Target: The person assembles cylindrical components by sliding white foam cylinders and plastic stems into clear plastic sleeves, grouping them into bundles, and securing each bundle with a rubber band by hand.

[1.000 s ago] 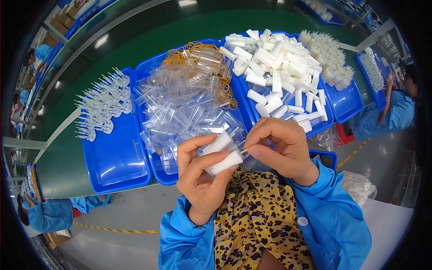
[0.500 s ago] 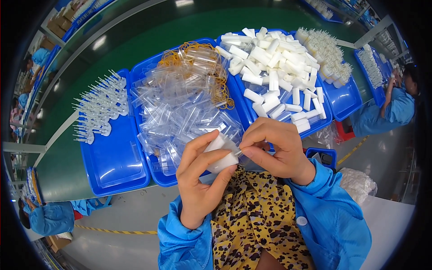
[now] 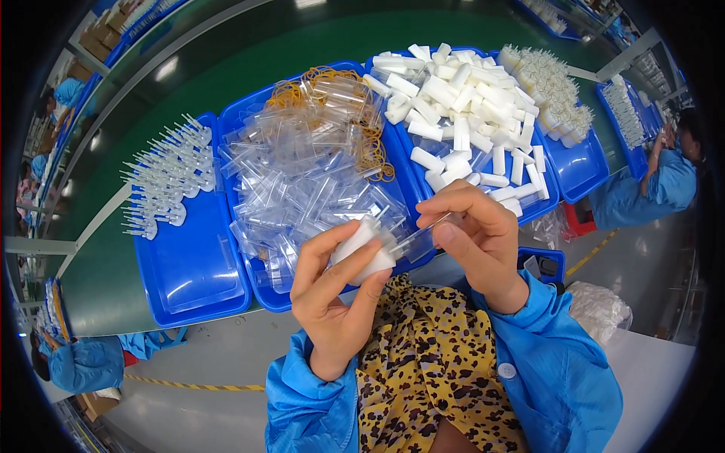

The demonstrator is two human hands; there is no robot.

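Room on the left, crowding rightward
The near half of the leftmost blue plastic tray [image 3: 177, 264] lies bare; stemmed whitish plastic pieces [image 3: 170, 177] block its far end, while heaped clear plastic sleeves [image 3: 306, 185] and stubby white blocks [image 3: 453, 94] obstruct passage rightward.

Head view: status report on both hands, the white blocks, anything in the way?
Left hand gripping white foam blocks. Right hand pinching clear plastic piece beside them. Left grip partly covers blocks; nothing else seen obstructing.
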